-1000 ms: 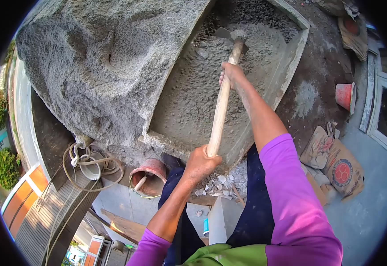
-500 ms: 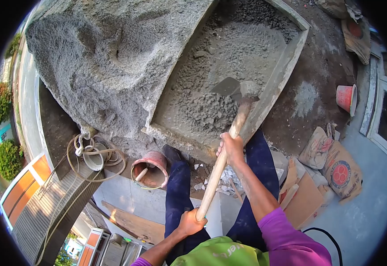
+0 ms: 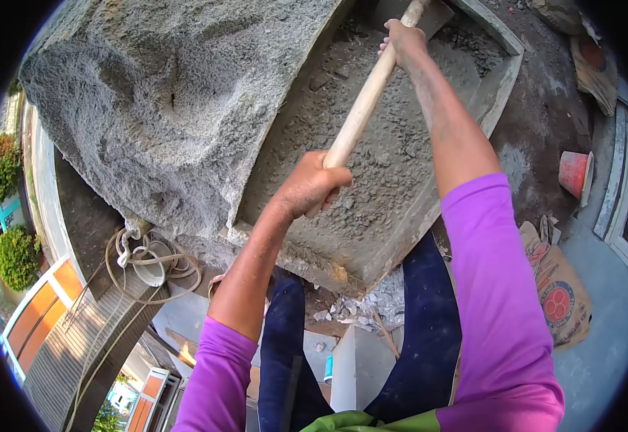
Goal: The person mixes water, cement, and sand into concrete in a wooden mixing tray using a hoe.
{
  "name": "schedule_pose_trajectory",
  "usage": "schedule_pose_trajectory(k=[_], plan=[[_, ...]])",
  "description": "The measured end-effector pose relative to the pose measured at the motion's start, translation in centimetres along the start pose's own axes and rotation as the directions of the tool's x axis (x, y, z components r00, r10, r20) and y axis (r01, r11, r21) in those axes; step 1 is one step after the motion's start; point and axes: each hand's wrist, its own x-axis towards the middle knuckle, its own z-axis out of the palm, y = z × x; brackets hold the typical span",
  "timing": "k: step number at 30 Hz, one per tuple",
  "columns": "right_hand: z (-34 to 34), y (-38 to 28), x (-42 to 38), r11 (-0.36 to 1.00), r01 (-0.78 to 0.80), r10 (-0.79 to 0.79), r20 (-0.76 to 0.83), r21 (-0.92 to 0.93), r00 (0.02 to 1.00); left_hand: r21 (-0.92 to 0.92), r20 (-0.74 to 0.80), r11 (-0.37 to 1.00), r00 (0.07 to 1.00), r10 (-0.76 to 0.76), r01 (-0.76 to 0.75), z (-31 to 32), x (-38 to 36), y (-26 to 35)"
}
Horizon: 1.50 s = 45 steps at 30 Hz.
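A long wooden handle (image 3: 363,108) slants across the mixing trough (image 3: 505,86). Near its lower end my left hand (image 3: 314,186) is wrapped round it. My right hand (image 3: 405,45) grips it higher up, close to the metal blade (image 3: 440,16), which shows only in part at the top edge of the view. Wet grey mortar (image 3: 364,187) with a lumpy surface lies in the trough, below the handle and both arms.
A big heap of grey sand (image 3: 155,93) rises left of the trough. A hose (image 3: 191,266) lies coiled beside a pale bucket (image 3: 152,270). On the right are a red bucket (image 3: 575,173) and a paper sack (image 3: 562,295). White rubble (image 3: 379,299) lies between the legs.
Both hands have moved up and forward with the handle, over the trough. The blade has gone from the trough's middle to its far end. My left arm now covers most of a red bucket.
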Motion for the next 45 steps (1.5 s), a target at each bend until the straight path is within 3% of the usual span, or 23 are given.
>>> schedule_pose_trajectory(k=[2,5,7,9,15,21,25,28,29,30,32,35,38,39,40,41,43,45], plan=[[2.4,2.2,0.7,0.998,-0.057,0.057,-0.038,-0.007,0.998,0.061,-0.056,0.998,0.998,-0.030,0.033,-2.0,0.2,-0.5],[-0.2,2.7,-0.4,0.988,-0.154,0.154,-0.002,-0.002,0.988,0.180,-0.144,0.981,0.989,-0.043,0.068,0.5,-1.6,0.9],[-0.5,3.2,-0.5,0.980,-0.197,0.197,0.027,-0.021,0.980,0.170,-0.126,0.985,0.992,0.013,0.008,2.4,-2.3,-0.2],[-1.4,4.8,-3.1,0.974,-0.226,0.227,0.030,-0.025,0.973,0.152,-0.143,0.983,0.987,-0.076,0.098,3.1,-4.0,-1.4],[3.1,11.7,-10.3,0.943,-0.263,0.296,0.152,-0.206,0.943,-0.320,-0.142,0.926,0.956,-0.256,0.200,5.3,-12.2,-5.7],[0.3,15.8,-19.3,0.899,-0.357,0.412,0.212,-0.255,0.886,-0.416,-0.158,0.876,0.929,-0.334,0.244,10.0,-18.6,-11.7],[-4.5,16.6,-25.0,0.892,-0.387,0.437,0.227,-0.233,0.870,-0.335,-0.171,0.906,0.930,-0.327,0.257,13.5,-23.4,-16.7],[-8.2,16.8,-31.7,0.873,-0.473,0.488,0.182,-0.123,0.854,0.048,-0.193,0.957,0.943,-0.272,0.286,14.8,-29.2,-19.7],[-9.4,16.8,-33.6,0.876,-0.477,0.482,0.190,-0.073,0.855,0.171,-0.189,0.964,0.967,-0.170,0.203,14.8,-30.7,-20.3],[-10.7,17.3,-35.4,0.858,-0.513,0.511,0.171,-0.037,0.842,0.150,-0.157,0.956,0.961,-0.229,0.252,14.6,-31.9,-20.2],[-11.8,17.1,-36.5,0.861,-0.508,0.501,0.147,0.012,0.853,0.207,-0.117,0.957,0.976,-0.184,0.205,14.3,-32.6,-23.2],[-12.4,13.7,-35.0,0.932,-0.359,0.352,0.111,0.052,0.929,0.300,-0.044,0.948,0.994,-0.097,0.106,12.6,-29.0,-23.7],[-9.9,8.1,-26.4,0.989,-0.107,0.105,0.026,0.104,0.994,0.304,-0.014,0.950,0.997,0.078,-0.070,8.5,-18.0,-20.1],[-8.7,6.4,-22.8,0.994,-0.044,0.043,0.012,0.102,0.999,0.278,0.001,0.960,1.000,-0.027,0.026,6.7,-14.1,-18.1],[-7.2,4.6,-19.3,0.995,0.020,-0.020,-0.003,0.103,1.000,0.200,0.010,0.972,0.993,0.121,-0.120,4.9,-10.1,-15.9],[-5.6,2.7,-16.2,0.992,0.069,-0.069,-0.009,0.108,0.998,0.177,0.029,0.973,0.989,0.142,-0.145,2.9,-6.2,-14.4],[-2.0,1.1,-9.3,0.984,0.149,-0.146,-0.038,0.101,0.989,0.173,0.016,0.973,0.988,0.151,-0.151,-1.1,-0.1,-10.8],[1.7,1.0,-4.6,0.992,0.095,-0.092,-0.028,0.087,0.995,0.124,-0.021,0.981,0.989,0.150,-0.146,-4.2,2.8,-7.3]])
